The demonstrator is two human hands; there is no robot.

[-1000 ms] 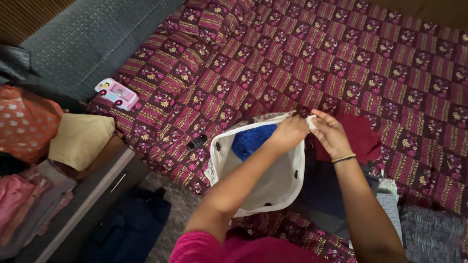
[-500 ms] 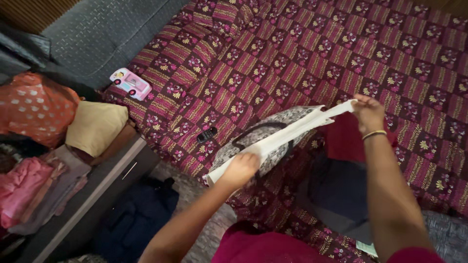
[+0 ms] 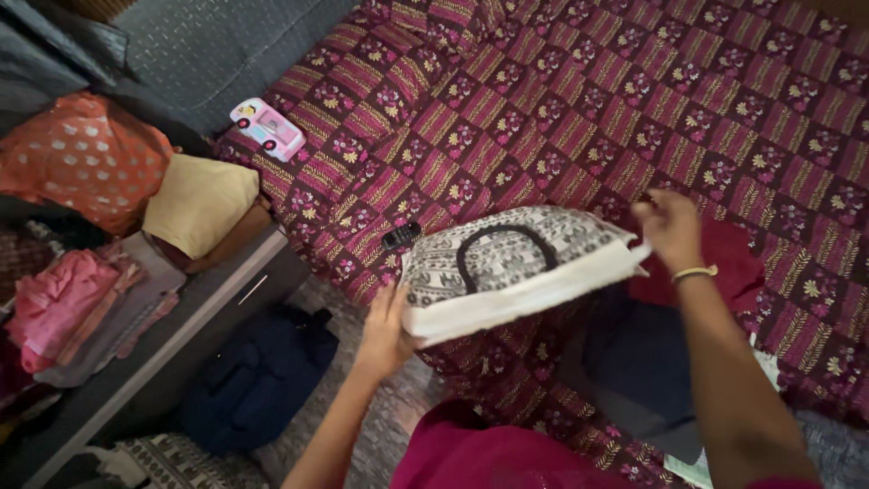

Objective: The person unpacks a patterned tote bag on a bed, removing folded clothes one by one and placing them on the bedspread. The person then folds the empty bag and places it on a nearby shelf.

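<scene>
both hands (image 3: 385,330) (image 3: 668,224) grip the patterned bag (image 3: 507,263) by its ends, long axis running left-right.

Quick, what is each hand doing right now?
Left hand: closed on the near left corner of the patterned bag.
Right hand: at the bag's far right end; whether it grips cannot be told.

right hand (image 3: 668,226) blurred, fingertips behind patterned bag (image 3: 516,263); bag contents unseen

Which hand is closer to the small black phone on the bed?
Left. The left hand grips the patterned cloth bag just below the small black phone; the right hand is across the bag.
</scene>
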